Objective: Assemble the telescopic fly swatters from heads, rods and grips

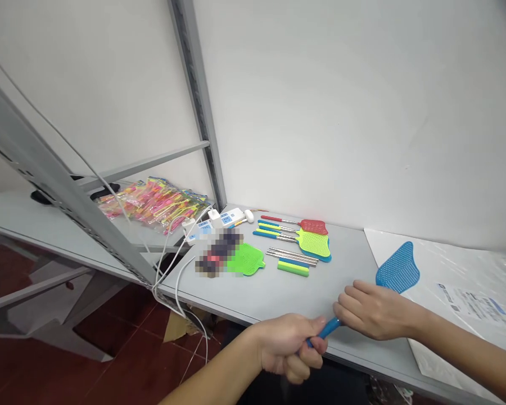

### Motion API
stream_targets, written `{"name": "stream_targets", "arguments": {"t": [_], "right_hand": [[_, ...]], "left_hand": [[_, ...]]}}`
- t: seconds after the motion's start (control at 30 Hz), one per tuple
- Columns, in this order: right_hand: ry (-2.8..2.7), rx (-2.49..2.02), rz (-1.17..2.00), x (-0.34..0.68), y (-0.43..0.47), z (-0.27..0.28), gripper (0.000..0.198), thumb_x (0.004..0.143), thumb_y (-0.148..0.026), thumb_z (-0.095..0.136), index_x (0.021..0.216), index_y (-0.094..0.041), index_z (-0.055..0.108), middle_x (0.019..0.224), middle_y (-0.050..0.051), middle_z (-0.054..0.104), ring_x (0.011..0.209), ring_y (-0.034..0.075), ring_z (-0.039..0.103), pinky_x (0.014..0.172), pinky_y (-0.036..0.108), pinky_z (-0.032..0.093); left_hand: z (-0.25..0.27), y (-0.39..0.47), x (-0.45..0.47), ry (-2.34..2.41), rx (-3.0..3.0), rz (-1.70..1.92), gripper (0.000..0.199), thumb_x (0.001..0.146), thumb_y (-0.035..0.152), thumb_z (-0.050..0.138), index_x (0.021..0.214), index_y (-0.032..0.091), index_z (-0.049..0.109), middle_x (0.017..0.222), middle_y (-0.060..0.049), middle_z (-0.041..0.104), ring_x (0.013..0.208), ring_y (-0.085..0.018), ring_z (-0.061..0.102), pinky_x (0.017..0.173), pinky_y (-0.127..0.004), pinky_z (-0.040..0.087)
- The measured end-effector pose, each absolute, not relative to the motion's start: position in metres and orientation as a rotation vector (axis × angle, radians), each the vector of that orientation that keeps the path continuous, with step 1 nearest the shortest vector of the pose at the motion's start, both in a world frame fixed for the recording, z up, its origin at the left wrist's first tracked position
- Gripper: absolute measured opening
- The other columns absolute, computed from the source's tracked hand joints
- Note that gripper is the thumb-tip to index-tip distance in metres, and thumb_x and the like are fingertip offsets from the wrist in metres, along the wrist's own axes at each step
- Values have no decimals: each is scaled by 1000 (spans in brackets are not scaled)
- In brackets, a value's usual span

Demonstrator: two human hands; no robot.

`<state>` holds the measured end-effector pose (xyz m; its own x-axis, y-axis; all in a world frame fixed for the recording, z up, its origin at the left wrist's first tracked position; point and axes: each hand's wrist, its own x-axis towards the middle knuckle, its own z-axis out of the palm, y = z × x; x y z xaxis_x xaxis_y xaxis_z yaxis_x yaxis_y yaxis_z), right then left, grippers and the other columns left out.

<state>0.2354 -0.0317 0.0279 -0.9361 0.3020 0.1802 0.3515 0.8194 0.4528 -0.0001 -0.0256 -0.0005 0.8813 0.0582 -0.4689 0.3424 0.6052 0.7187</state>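
A blue fly swatter (398, 269) slants over the front edge of the grey table, held in both hands. My left hand (293, 347) is wrapped round the lower end of its blue handle. Higher up, my right hand (366, 310) is closed round it just below the perforated head, hiding that stretch. Behind my hands lie several metal rods (290, 257) beside blue and green handle grips (293, 268). A green swatter head (248, 260) rests to their left. Further back are assembled swatters with a red head (314, 226) and a yellow-green head (314, 243).
White power strips (225, 218) with cables (177, 287) sit at the table's left end. Beyond the metal shelf post (200, 101), bagged colourful items (158, 202) lie on another surface. A white plastic package (459, 281) covers the right side. Part of the table is pixelated.
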Motion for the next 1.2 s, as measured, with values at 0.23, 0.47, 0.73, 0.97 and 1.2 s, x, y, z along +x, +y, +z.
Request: {"name": "stream_targets", "arguments": {"t": [0.23,0.47,0.73,0.97,1.2], "right_hand": [[-2513,-929,-947,342,5,35,37,102,-23,31,80,-21,60,61,1,55,55,13,49,60,32,33],[-2612,-1167,-784,345,15,16,22,99,-22,41,85,-23,58,66,0,56,59,16,47,61,32,32],[-2583,-1178,-710,322,0,-25,21,97,-18,42,84,-19,58,66,1,53,59,15,43,59,32,28],[-2555,-1184,-638,308,-11,-41,20,96,-16,42,85,-18,58,66,1,52,61,16,42,60,32,28],[-2556,-1138,-553,287,-9,-51,21,97,-16,42,84,-16,59,67,2,52,62,16,40,61,33,26]], "left_hand": [[-29,-31,-33,462,609,-125,48,94,63,31,67,23,28,50,9,19,37,-8,4,34,-17,11],[-27,-3,-7,902,1404,702,43,93,60,41,87,21,56,82,-1,54,82,-16,55,82,-33,48],[-45,9,14,1181,1749,881,24,93,41,49,98,22,63,96,-4,68,93,-21,59,89,-37,43],[-44,28,4,1286,2177,789,7,85,26,66,84,29,72,93,1,71,97,-24,54,94,-45,30],[-44,38,2,1488,2527,730,15,90,21,61,90,30,73,107,-3,63,100,-25,49,81,-41,29]]}}
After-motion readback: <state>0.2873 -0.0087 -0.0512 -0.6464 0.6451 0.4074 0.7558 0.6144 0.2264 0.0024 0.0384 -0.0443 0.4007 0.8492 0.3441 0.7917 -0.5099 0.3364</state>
